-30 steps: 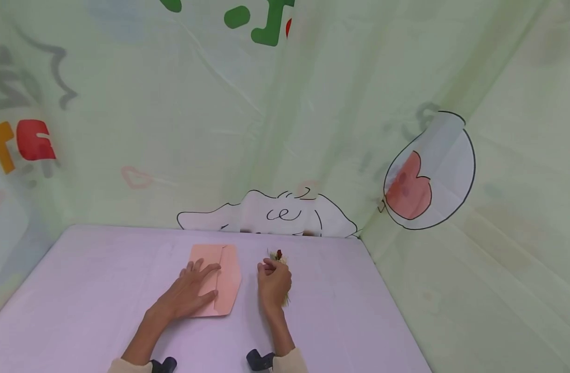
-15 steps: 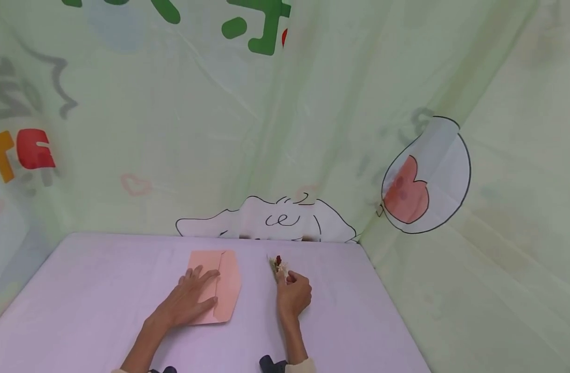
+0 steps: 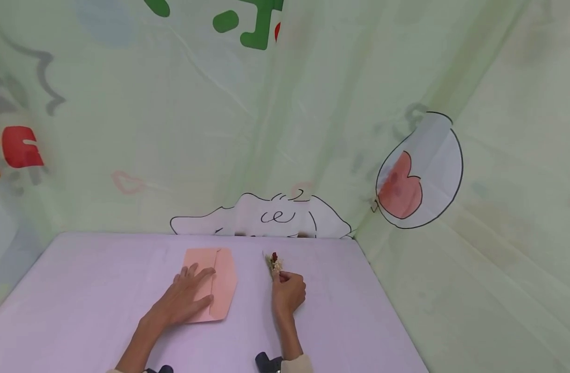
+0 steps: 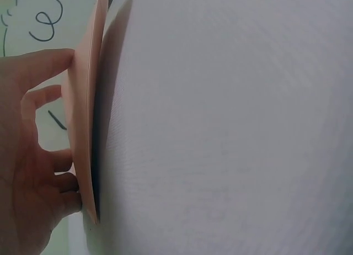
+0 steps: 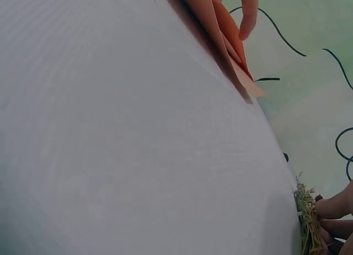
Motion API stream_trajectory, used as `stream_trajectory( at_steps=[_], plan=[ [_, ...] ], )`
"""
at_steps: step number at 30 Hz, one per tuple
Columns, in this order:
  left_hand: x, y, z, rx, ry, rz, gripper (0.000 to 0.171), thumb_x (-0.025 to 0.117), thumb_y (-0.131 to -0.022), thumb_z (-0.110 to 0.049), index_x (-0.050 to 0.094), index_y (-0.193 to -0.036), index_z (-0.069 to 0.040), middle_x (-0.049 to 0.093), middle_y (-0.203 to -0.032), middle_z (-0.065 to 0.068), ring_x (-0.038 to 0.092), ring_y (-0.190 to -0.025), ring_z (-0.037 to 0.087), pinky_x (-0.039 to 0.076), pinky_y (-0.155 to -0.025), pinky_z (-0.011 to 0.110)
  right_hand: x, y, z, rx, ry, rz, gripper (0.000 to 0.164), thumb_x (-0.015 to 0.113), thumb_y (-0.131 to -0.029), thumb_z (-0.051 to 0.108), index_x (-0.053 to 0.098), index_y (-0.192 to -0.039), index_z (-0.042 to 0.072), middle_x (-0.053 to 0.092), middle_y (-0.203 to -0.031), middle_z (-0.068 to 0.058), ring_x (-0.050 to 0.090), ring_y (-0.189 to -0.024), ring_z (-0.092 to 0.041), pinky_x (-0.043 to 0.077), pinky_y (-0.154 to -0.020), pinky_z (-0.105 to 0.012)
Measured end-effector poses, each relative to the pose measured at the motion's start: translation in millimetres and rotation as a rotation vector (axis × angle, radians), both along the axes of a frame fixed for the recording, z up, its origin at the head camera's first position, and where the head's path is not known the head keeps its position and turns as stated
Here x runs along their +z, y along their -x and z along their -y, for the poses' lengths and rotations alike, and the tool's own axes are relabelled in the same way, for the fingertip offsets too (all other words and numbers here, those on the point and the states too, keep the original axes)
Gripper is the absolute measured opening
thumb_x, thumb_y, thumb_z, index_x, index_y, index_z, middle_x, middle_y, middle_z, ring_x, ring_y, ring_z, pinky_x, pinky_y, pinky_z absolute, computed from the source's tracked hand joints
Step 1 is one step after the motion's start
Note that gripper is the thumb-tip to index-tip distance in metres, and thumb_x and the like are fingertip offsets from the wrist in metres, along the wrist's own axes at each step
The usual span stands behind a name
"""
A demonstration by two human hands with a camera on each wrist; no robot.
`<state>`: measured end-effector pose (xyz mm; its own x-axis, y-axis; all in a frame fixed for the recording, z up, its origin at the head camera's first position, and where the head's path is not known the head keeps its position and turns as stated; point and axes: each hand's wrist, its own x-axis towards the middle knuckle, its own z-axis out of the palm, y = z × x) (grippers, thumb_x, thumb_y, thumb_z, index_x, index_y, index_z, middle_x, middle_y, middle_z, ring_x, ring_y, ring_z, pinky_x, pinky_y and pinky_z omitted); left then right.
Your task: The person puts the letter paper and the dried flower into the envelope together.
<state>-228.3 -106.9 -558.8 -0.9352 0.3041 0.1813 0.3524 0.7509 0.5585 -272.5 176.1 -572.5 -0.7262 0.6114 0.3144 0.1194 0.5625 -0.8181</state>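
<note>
A pink paper envelope (image 3: 225, 285) lies on the table with its flap side up. My left hand (image 3: 184, 298) rests on it, fingers spread and fingertips touching the paper; in the left wrist view those fingertips meet the face of the envelope (image 4: 83, 111). To the right, my right hand (image 3: 289, 295) pinches a small bunch of dried flowers (image 3: 274, 263) with a dark red bloom and pale sprigs. The right wrist view shows thumb and fingers against the dried stems (image 5: 309, 222), partly cut off by the frame edge.
A lilac cloth covers the table (image 3: 350, 311). Behind it hangs a pale green printed curtain (image 3: 191, 129), which also runs along both sides. A dark wrist camera (image 3: 266, 362) sits by the right sleeve.
My right hand has shifted right and slightly nearer along the dried flowers, uncovering their tops, and its fingers have closed on them. The left hand stays on the envelope.
</note>
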Motion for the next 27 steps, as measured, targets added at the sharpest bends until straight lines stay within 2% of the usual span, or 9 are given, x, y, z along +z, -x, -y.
stream_trajectory(
  at_steps=[5,10,20,27],
  plan=[
    [-4.3,-1.2,0.1,-0.001,-0.009,-0.010,0.063,0.070,-0.102,-0.043,0.054,-0.159,-0.021,0.040,-0.166,0.040,0.033,-0.151,0.073,0.030,-0.122,0.083,-0.8,-1.4,1.5,0.000,-0.019,0.007,0.008,0.090,-0.087,0.011,0.087,-0.087,0.004,0.075,-0.068,-0.008,0.070,-0.061,-0.024,0.055,-0.060,-0.047],
    [-2.9,-1.2,0.4,0.006,-0.011,-0.027,0.063,0.070,-0.102,-0.043,0.054,-0.159,-0.021,0.041,-0.165,0.040,0.034,-0.151,0.072,0.030,-0.122,0.083,-0.6,-0.1,2.2,-0.004,-0.032,0.009,0.007,0.089,-0.088,0.012,0.088,-0.089,0.005,0.077,-0.070,-0.009,0.072,-0.062,-0.025,0.055,-0.060,-0.047],
    [-2.7,-1.5,-1.2,-0.001,-0.017,-0.004,0.063,0.069,-0.103,-0.042,0.053,-0.161,-0.021,0.037,-0.167,0.041,0.031,-0.153,0.072,0.027,-0.124,0.083,2.5,-1.6,1.3,-0.016,-0.039,0.027,0.006,0.089,-0.088,0.011,0.088,-0.088,0.005,0.077,-0.070,-0.008,0.072,-0.063,-0.026,0.055,-0.060,-0.047],
    [0.0,-2.0,-0.3,0.003,-0.016,-0.011,0.063,0.069,-0.103,-0.041,0.053,-0.160,-0.020,0.037,-0.167,0.040,0.031,-0.154,0.071,0.027,-0.125,0.082,3.9,-0.3,2.1,-0.010,-0.003,0.024,0.007,0.089,-0.090,0.011,0.088,-0.091,0.005,0.078,-0.073,-0.010,0.074,-0.066,-0.027,0.056,-0.064,-0.049]
  ],
)
